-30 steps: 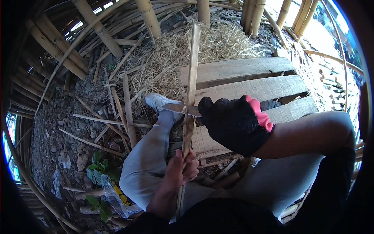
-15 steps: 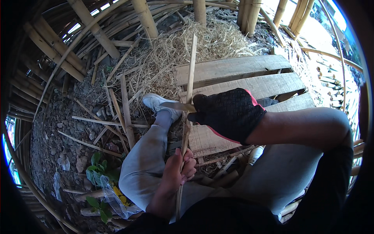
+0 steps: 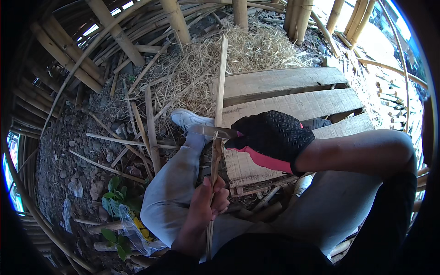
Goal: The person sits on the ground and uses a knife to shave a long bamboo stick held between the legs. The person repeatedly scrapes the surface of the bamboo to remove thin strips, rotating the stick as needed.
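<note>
My bare left hand (image 3: 208,201) is wrapped round the lower part of a long bamboo strip (image 3: 221,82), which stands upright in the view and points away from me. In a black glove with pink-red edging, my right hand (image 3: 270,137) grips a knife; its handle is mostly hidden by the fingers. The knife blade (image 3: 210,131) lies crosswise over the strip, its tip to the left. A small curl or split sliver shows on the strip just below the blade.
Beyond my right hand is a low platform of wooden planks (image 3: 293,101). Pale shavings (image 3: 247,48) heap behind it. Loose bamboo sticks (image 3: 153,128) litter the ground at left, near a clear plastic bag (image 3: 137,233). Bamboo posts (image 3: 176,20) line the far side.
The gloved hand has turned, showing more of its pink-red side, and the blade now sits slightly lower and flatter across the strip. My left hand keeps its hold.
</note>
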The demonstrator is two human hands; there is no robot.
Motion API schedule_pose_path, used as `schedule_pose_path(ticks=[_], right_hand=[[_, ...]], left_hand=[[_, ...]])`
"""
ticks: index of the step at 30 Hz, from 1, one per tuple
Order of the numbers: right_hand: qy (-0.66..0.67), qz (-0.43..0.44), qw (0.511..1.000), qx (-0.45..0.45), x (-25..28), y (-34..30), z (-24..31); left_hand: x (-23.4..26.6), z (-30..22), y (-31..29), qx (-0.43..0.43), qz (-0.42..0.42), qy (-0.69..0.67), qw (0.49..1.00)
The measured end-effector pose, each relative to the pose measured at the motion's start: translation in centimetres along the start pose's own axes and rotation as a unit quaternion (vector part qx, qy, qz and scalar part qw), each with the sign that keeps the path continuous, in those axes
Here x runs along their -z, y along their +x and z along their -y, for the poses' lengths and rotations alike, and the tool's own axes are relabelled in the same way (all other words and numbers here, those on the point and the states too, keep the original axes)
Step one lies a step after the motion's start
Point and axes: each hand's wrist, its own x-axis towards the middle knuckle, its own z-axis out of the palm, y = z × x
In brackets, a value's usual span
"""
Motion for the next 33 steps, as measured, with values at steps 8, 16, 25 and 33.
schedule_pose_path(ticks=[8, 16, 25, 33], right_hand=[[-0.145, -0.049, 0.987, 0.043, 0.5, -2.3, 1.3], [-0.115, 0.033, 0.993, -0.001, 0.3, -1.6, 0.6], [-0.010, 0.129, 0.991, -0.028, -0.4, 0.6, -0.3], [-0.051, 0.031, 0.996, -0.068, 2.1, 0.9, -0.3]], left_hand=[[-0.9, -0.6, -0.1, 0.029, 0.017, 0.021, 0.999], [-0.4, 0.5, 0.0, 0.088, 0.014, -0.010, 0.996], [-0.4, 0.6, 0.3, 0.091, 0.008, -0.001, 0.996], [-0.3, -0.7, -0.3, 0.044, -0.018, 0.011, 0.999]])
